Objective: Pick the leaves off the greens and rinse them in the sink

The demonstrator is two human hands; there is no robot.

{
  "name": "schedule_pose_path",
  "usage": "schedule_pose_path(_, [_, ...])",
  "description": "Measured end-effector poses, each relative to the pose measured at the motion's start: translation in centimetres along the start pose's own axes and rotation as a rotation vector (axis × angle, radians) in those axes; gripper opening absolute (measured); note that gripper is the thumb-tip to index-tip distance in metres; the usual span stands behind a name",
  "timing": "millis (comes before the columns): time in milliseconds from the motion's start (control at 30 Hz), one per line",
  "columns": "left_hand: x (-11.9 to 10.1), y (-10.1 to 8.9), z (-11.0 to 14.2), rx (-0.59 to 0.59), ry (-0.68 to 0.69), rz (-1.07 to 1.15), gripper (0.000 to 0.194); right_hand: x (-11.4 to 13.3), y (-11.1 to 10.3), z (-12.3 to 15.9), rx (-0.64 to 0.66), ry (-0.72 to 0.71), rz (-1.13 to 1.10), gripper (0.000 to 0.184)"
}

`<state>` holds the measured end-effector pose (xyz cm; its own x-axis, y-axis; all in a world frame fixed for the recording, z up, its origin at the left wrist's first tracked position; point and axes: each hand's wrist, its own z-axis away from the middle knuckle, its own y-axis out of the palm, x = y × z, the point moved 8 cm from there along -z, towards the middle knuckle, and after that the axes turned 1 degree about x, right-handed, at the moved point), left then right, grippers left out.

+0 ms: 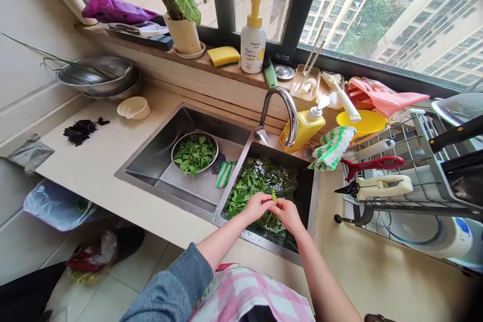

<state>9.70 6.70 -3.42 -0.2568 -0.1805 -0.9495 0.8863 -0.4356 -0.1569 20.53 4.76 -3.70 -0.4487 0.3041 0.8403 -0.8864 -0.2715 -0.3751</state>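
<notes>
My left hand (257, 206) and my right hand (287, 213) meet over the right basin (311, 196) of a steel double sink. Both are closed in a pinch on a small green leafy stem (273, 196) held between them. Under them the right basin holds a heap of leafy greens (260, 178) in water. In the left basin (151, 156) stands a steel bowl (194, 153) with more green leaves, beside a dark scourer and a green-striped cloth (225, 173).
A faucet (281, 110) and a yellow dish-soap bottle (304, 126) stand behind the sink. To the right is a dish rack (422, 181) with scissors and knives. Left counter has steel basins (100, 76), a small bowl and dark leaves (80, 131). A bin bag (56, 206) sits below.
</notes>
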Motion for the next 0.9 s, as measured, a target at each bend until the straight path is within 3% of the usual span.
schedule_pose_path(100, [0.9, -0.4, 0.2, -0.051, -0.096, 0.297, 0.022, 0.8, 1.2, 0.3, 0.045, 0.013, -0.130, 0.030])
schedule_pose_path(167, [1.7, 0.1, 0.4, -0.008, -0.178, 0.513, 0.028, 1.0, 1.7, 0.5, 0.073, 0.042, -0.261, 0.034])
schedule_pose_path(300, [2.4, 1.0, 0.8, 0.090, -0.324, 0.766, 0.038, 0.9, 0.4, 0.7, -0.045, 0.061, -0.278, 0.035])
schedule_pose_path(400, [2.4, 1.3, 0.7, 0.128, -0.360, 0.759, 0.039, 2.2, -1.1, 0.9, -0.131, -0.093, -0.048, 0.034])
schedule_pose_path(500, [2.5, 1.6, 0.5, 0.173, -0.389, 0.731, 0.035, 4.1, -0.9, 1.2, -0.055, -0.283, 0.222, 0.031])
schedule_pose_path(700, [1.9, 2.1, 0.8, 0.263, -0.432, 0.802, 0.029, 5.7, -1.1, 1.9, 0.022, -0.469, 0.562, 0.025])
schedule_pose_path(800, [1.8, 2.3, 1.1, 0.298, -0.454, 0.723, 0.032, 5.5, -1.3, 2.0, 0.089, -0.479, 0.645, 0.021])
schedule_pose_path(900, [1.8, 2.6, 1.1, 0.360, -0.376, 0.621, 0.035, 4.8, -2.2, 1.9, 0.093, -0.406, 0.678, 0.022])
